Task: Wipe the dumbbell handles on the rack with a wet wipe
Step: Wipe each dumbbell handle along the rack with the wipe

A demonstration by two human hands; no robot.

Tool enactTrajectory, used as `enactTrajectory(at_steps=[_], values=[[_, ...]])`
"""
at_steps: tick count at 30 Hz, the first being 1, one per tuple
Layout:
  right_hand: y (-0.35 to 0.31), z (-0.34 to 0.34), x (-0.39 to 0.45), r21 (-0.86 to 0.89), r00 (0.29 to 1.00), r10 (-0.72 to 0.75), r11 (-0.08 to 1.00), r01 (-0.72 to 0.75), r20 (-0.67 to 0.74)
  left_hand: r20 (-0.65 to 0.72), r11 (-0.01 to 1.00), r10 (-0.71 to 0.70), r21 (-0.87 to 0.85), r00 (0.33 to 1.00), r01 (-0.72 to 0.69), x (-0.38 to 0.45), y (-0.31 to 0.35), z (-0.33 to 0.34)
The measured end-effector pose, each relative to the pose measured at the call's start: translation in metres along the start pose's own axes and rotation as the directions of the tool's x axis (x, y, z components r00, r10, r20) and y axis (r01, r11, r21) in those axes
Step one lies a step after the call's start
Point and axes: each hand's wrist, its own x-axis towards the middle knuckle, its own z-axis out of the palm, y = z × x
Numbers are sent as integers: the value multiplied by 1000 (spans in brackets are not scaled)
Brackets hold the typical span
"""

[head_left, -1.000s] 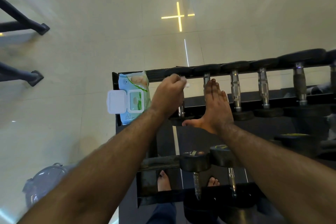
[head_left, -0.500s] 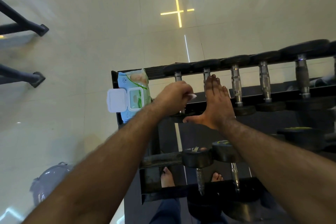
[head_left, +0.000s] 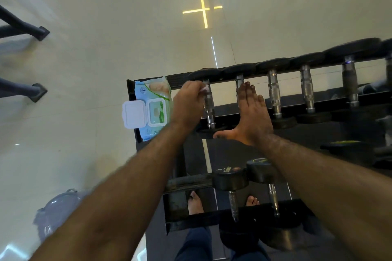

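Note:
A black rack carries a row of dumbbells with steel handles on its top tier. My left hand pinches a white wet wipe against the far end of the leftmost dumbbell handle. My right hand lies flat, fingers straight, on the second handle and covers most of it, thumb spread to the left. Three more handles stand bare to the right.
A blue wet-wipe pack with its white lid flipped open lies on the rack's left end. Two dumbbells sit on the lower tier above my bare feet. Black equipment legs stand far left; a grey bucket is on the floor, lower left.
My left hand slid the wipe down the leftmost handle toward me, then back up to its far end. The right hand stayed flat on the second handle.

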Motion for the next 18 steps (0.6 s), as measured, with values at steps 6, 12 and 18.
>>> enactTrajectory(at_steps=[6,12,18], values=[[1,-1,-1,5,1000,-12,1000,13,-20,233,997,71,4,970,-74,-25,4,23],[0,-2,-2,23,1000,-2,1000,3,-22,263,961,-124,-210,957,182,-40,-4,-12],[-15,-5,-17,-23,972,-203,979,202,-115,164,513,-591,-679,790,525,-46,7,-45]])
